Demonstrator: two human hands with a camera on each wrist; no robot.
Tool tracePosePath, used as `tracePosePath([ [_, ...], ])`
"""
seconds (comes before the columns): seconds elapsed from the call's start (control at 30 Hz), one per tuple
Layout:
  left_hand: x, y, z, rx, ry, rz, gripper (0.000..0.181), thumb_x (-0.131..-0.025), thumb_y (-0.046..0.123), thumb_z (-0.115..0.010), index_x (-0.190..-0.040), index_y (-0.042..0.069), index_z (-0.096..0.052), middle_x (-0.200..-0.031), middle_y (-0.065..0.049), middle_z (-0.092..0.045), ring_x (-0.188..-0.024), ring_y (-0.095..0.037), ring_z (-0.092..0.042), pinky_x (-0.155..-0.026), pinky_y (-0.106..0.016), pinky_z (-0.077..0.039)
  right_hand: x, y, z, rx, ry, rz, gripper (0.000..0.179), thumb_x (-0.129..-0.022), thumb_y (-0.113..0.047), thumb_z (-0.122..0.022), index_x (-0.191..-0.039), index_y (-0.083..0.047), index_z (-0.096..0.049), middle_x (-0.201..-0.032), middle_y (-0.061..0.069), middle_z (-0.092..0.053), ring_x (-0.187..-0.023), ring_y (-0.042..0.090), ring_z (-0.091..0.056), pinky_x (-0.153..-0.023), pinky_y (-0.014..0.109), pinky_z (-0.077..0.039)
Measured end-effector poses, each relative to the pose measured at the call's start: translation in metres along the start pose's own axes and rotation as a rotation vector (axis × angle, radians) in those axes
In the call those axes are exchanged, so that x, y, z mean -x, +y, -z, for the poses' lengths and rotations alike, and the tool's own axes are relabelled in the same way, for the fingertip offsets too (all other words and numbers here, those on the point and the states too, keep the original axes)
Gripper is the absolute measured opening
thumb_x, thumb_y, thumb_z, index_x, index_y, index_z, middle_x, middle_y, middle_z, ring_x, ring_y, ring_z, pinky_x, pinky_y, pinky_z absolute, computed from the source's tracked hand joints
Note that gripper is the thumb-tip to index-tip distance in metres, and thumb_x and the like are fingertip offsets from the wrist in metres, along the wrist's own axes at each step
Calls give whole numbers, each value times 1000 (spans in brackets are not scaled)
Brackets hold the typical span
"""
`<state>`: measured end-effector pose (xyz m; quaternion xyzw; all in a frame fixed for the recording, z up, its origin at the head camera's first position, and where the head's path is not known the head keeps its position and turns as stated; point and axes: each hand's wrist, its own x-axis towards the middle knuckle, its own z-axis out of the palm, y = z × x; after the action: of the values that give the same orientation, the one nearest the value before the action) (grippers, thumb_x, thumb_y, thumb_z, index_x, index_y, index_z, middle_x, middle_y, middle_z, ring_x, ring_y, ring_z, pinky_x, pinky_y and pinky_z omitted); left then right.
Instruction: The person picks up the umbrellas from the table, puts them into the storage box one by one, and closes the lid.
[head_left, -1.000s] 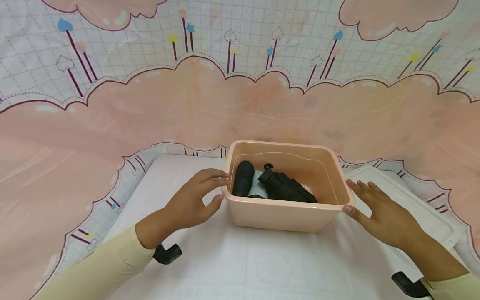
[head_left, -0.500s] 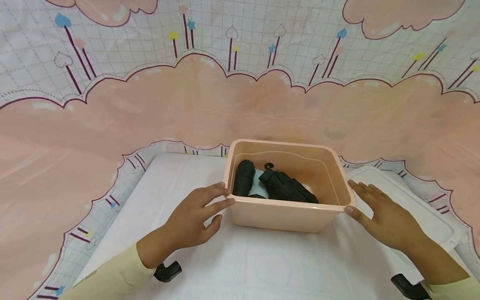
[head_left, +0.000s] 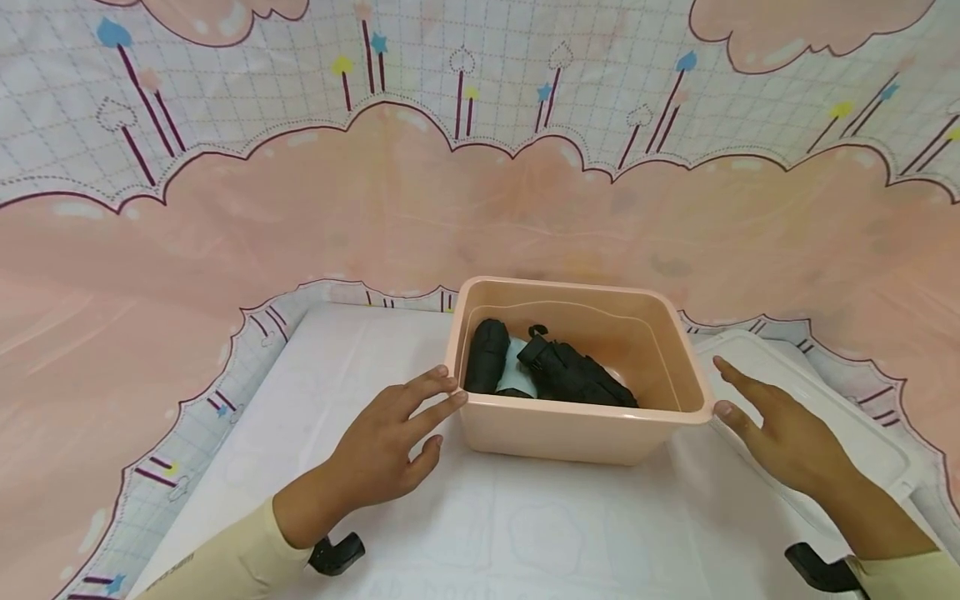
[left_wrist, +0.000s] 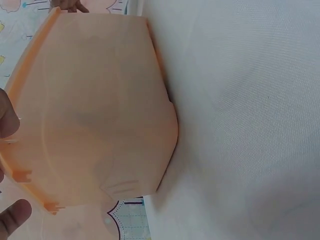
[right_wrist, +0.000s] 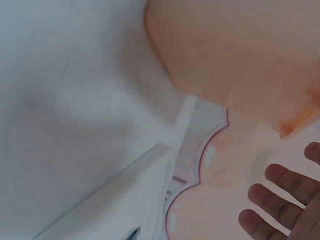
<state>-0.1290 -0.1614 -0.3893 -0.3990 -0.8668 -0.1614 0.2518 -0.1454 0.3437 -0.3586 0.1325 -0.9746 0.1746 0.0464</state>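
Note:
A peach plastic storage bin stands on the white table. Inside it lie a black folded umbrella with a small loop at its end, a black rolled bundle and a light blue item between them. My left hand is at the bin's front left corner, fingertips right at the rim, fingers loosely spread. My right hand hovers beside the bin's right end, fingers extended and holding nothing; the right wrist view shows its fingers apart from the bin.
A white lid lies on the table to the right of the bin, partly under my right hand. The white tabletop stretches in front. A peach and white patterned cloth hangs behind and runs round the table's edges.
My left hand has moved down and toward me along the bin's left end to its front corner. My right hand has drawn away from the right rim. The bin's contents look unchanged.

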Motion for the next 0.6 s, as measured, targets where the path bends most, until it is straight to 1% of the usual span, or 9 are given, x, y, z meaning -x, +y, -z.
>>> tracePosePath([
  [0.13, 1, -1, 0, 0, -9, 3, 60, -87, 12, -69, -146, 12, -57, -149, -8, -48, -147, -22, -37, -99, -45, -50, -7, 19, 0, 10, -25, -56, 65, -109, -42, -45, -165, -17, -22, -147, 32, -48, -131, 61, -38, -86, 81, -35],
  [0.23, 2, -1, 1, -5, -18, 5, 60, -87, 12, -69, -146, 12, -57, -150, -8, -48, -147, -22, -36, -99, -44, -50, -13, 33, 0, 44, -83, -113, 73, -108, -50, -43, -164, -10, -20, -146, 36, -44, -130, 64, -37, -84, 81, -37],
  [0.3, 2, -1, 1, -9, -26, 8, 59, -88, 13, -68, -146, 12, -57, -150, -8, -48, -147, -21, -36, -100, -44, -50, -16, 43, 0, 59, -108, -138, 78, -106, -54, -43, -163, -5, -21, -146, 40, -41, -129, 65, -37, -83, 81, -38],
  [0.4, 2, -2, 2, -16, -27, 6, 59, -88, 13, -69, -146, 12, -58, -150, -8, -48, -147, -21, -36, -99, -43, -50, -19, 57, -1, 80, -129, -170, 84, -104, -60, -44, -161, -2, -23, -147, 43, -37, -128, 67, -36, -83, 80, -39],
  [0.6, 2, -2, 2, -29, -18, -2, 58, -87, 13, -71, -144, 12, -59, -150, -8, -49, -146, -20, -37, -94, -42, -52, -23, 83, 0, 80, -156, -210, 90, -101, -63, -48, -158, 3, -26, -147, 45, -32, -130, 67, -32, -87, 81, -36],
])
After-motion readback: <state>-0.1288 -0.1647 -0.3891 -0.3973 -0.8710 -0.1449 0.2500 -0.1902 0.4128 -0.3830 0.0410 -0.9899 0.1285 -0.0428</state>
